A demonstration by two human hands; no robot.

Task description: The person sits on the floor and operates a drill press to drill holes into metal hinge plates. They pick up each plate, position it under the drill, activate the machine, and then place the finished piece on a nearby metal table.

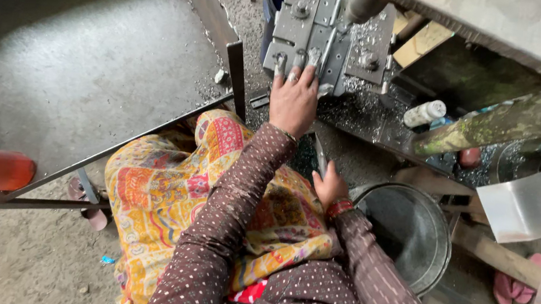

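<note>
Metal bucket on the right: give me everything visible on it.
The bucket is round, dull grey metal with a thin bright rim, standing upright on the floor with its mouth open to the camera. The inside looks dark and bare. Its left edge is hidden by the right hand and sleeve; contact cannot be told. A wooden plank lies beside it.

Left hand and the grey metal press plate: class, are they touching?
Touching. The head view shows the left hand with its fingers lying flat on the grey metal press plate.

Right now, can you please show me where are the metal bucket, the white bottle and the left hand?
metal bucket (437, 224): head view, on its rim.
white bottle (424, 113): head view, on its body.
left hand (294, 100): head view, on its back.
</note>
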